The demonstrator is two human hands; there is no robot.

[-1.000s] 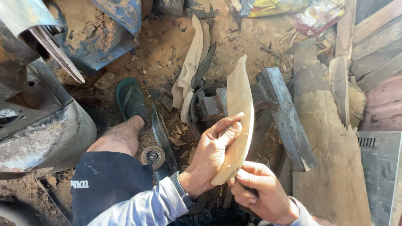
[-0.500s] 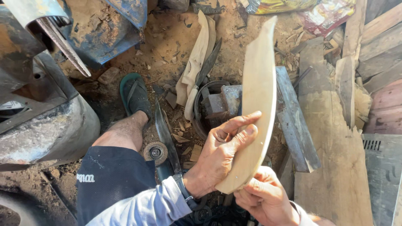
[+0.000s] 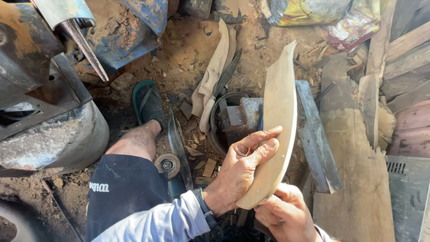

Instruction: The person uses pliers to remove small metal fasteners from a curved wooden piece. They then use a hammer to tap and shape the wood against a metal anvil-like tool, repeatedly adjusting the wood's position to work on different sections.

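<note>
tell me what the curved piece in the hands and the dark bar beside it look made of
Curved piece: pale bare wood, by its look; smooth, matte, faint grain, unpainted. Dark bar: probably steel; grey, dull, flat faces with rusty patches. Both hands, left hand and right hand, grip the wood.

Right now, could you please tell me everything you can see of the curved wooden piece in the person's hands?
The curved wooden piece is a pale, smooth, flat slab of bare wood, shaped like a broad blade: wide in the middle, narrowing to a pointed upper tip. It is held nearly upright, above the dirt floor. The left hand grips its middle, fingers laid across the face, and the right hand holds its rounded lower end. A few small dark marks dot its right edge.
</note>
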